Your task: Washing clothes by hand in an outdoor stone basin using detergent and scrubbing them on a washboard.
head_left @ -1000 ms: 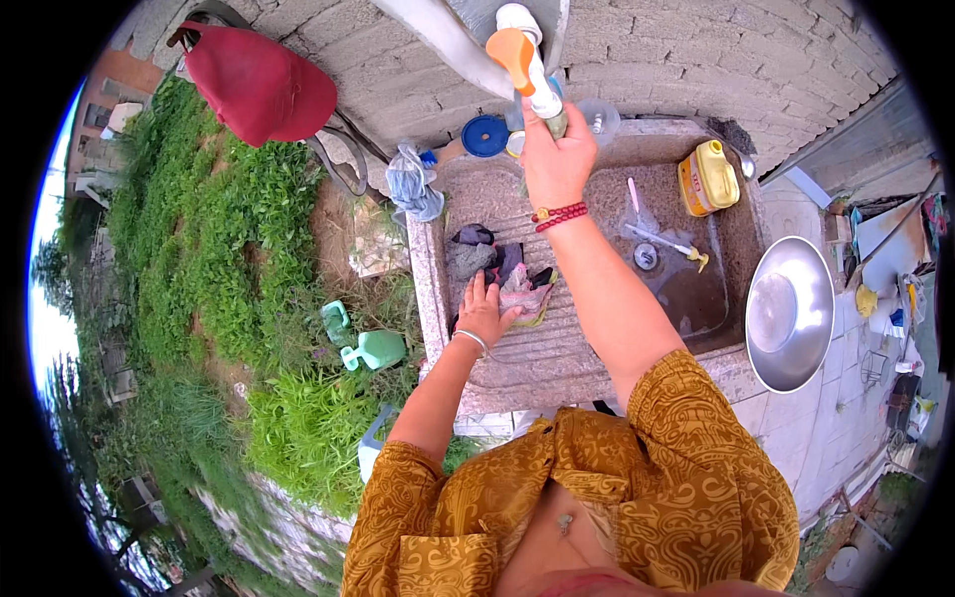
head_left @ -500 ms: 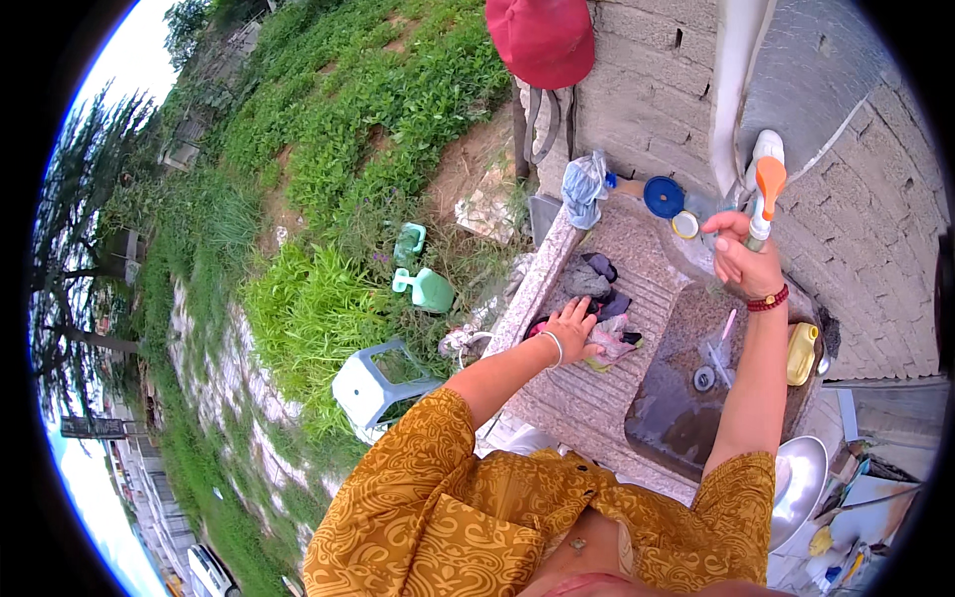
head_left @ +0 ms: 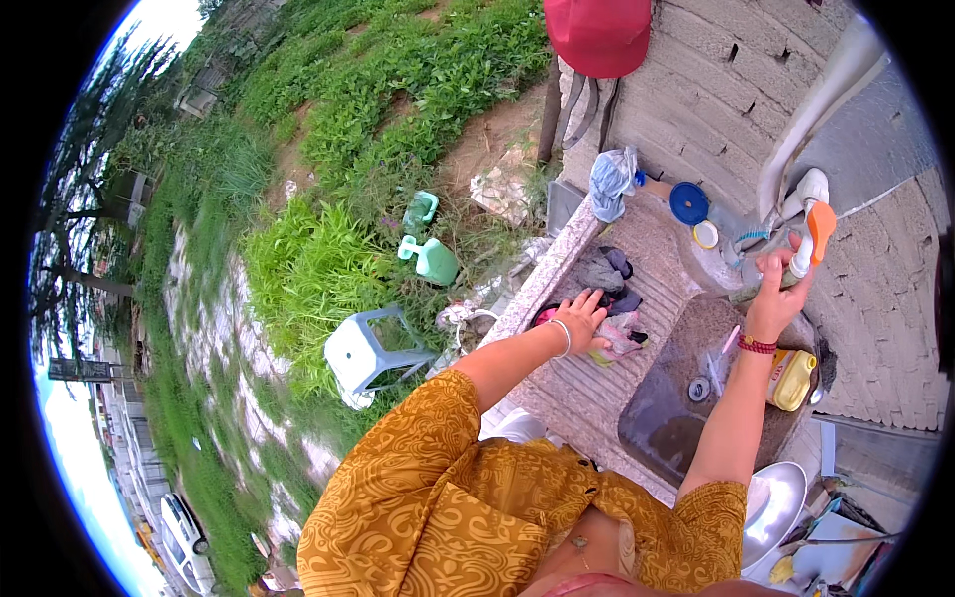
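Head view, looking down over an outdoor stone wash stand [head_left: 557, 383] with a ribbed washboard surface and a sunken basin [head_left: 696, 398] on the person's right.

Left hand [head_left: 582, 320]: lies palm down with the fingers spread and flat on a small heap of wet laundry [head_left: 619, 333], pink and pale cloth at the near end and dark grey cloth [head_left: 605, 271] beyond it. The hand presses on the heap; nothing is closed in the fingers. A thin bangle sits on the wrist.

Right hand [head_left: 776, 294]: raised at the far edge of the basin, fingers curled around a greenish bottle [head_left: 764, 284] that it holds under the tap [head_left: 811, 239], a white fitting with an orange handle at the foot of a white pipe [head_left: 826, 99] running up the wall. How tight the grasp is cannot be told, since the bottle is largely hidden by the hand. A red band circles the wrist.

Surroundings: a yellow jug [head_left: 793, 378] stands at the basin's right edge, just beside the right forearm. A blue lid [head_left: 688, 202] and a small round white-and-yellow lid [head_left: 706, 235] rest on the far ledge, near a bundled pale blue cloth [head_left: 609, 179]. A metal bowl [head_left: 781, 512] sits low at the right. On the grass to the left are a grey plastic stool [head_left: 363, 353] and two green watering cans [head_left: 433, 257]. A red cloth [head_left: 597, 35] hangs at the top against the block wall.
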A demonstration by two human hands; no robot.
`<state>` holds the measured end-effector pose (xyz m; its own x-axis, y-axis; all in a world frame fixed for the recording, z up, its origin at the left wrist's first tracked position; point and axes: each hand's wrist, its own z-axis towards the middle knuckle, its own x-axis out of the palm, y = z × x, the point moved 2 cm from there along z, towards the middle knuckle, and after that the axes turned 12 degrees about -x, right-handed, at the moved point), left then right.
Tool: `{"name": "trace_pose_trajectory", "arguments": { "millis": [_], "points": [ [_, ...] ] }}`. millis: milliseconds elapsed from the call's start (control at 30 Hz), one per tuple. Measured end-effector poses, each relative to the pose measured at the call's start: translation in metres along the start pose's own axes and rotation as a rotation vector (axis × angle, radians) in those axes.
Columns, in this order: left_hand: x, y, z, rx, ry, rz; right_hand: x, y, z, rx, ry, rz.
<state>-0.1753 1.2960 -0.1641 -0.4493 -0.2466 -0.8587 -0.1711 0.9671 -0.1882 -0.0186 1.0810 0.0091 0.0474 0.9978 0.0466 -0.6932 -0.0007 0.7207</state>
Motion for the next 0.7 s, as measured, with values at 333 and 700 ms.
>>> {"name": "trace_pose_trajectory", "arguments": {
  "millis": [333,700],
  "points": [
    [0.007,0.003,0.004,-0.004,-0.002,-0.053,-0.023,0.070,0.065,-0.387,0.437,-0.581],
    [0.011,0.000,-0.002,0.020,-0.051,-0.089,-0.037,0.073,0.079,-0.569,0.629,-0.719]
  ]
}}
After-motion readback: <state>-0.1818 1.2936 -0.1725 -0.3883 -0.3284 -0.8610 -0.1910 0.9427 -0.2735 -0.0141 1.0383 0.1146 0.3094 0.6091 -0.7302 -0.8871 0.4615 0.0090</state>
